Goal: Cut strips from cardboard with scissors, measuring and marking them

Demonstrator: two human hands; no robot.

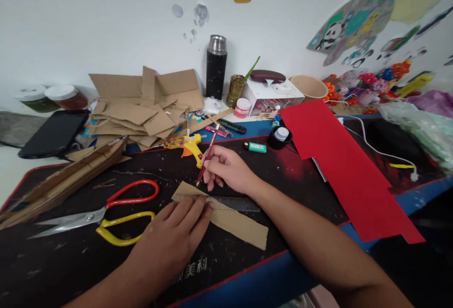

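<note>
My right hand is closed around a dark red pencil, its point down beside the upper edge of a cardboard strip. Across that strip lies a ruler. My left hand rests flat over the strip's left part and the ruler's left end, fingers stretched out. Left of it are scissors with one red and one yellow handle, blades apart. Just behind my right hand sits a yellow glue gun.
A folded cardboard piece lies at left, before a heap of cardboard scraps. Behind stand a black thermos and a white box. A green lighter and large red sheet lie rightward on the dark mat.
</note>
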